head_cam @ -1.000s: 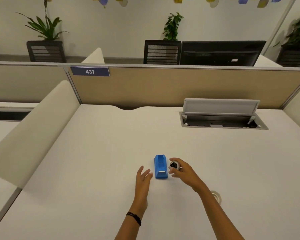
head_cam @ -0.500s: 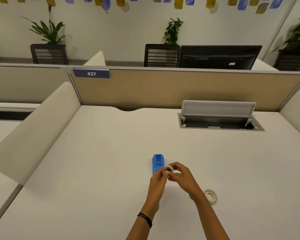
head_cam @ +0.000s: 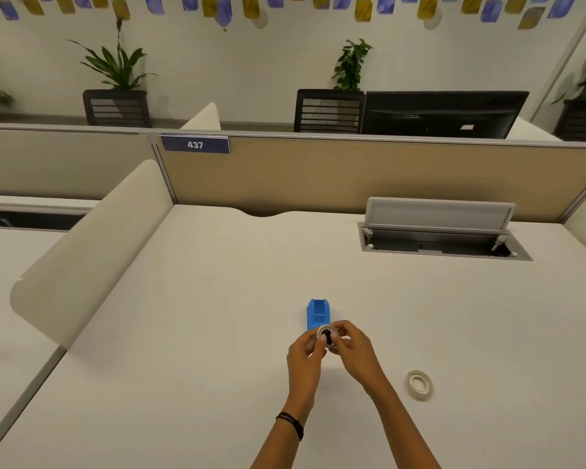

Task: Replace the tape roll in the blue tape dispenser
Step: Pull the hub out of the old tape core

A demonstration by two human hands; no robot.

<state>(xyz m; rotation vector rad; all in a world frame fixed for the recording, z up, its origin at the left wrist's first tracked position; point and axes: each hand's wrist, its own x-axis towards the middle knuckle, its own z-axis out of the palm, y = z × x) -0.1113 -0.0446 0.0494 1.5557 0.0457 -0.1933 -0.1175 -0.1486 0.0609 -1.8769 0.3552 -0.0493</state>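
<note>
The blue tape dispenser (head_cam: 318,314) stands on the white desk (head_cam: 217,299) near its middle, with its roll bay open and nothing in it. Just in front of it, my left hand (head_cam: 305,355) and my right hand (head_cam: 354,348) both pinch a small tape roll (head_cam: 326,334) with a black hub in its centre, held above the desk. The fingers hide part of the roll. A second tape roll (head_cam: 419,384), whitish, lies flat on the desk to the right of my right forearm.
An open cable hatch (head_cam: 444,243) with a raised lid sits at the back right of the desk. A beige partition (head_cam: 352,174) closes the far edge, and a rounded white divider (head_cam: 92,252) runs along the left side.
My left hand has come in from the left of the dispenser to meet the right hand on the roll. Both hands now hold it together in front of the dispenser.
</note>
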